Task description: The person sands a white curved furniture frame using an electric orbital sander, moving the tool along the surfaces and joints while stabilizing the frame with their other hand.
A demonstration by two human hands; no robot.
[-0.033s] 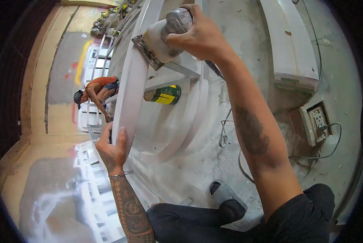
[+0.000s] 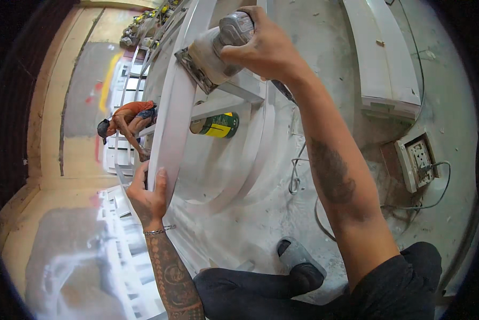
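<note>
The sander (image 2: 214,52) sits against the white frame (image 2: 171,114), the right hand (image 2: 268,50) wrapped round its body; the left hand (image 2: 148,200) grips a nearer part of the frame. Should that grip slacken, the frame might shift and the sander's corner gouge it

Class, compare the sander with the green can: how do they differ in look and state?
The sander is pale and grey; the can is mostly green and yellow. The right hand grips the sander, whereas no hand touches the can.

Both are partly covered: sander by hand, can by the white frame.
</note>
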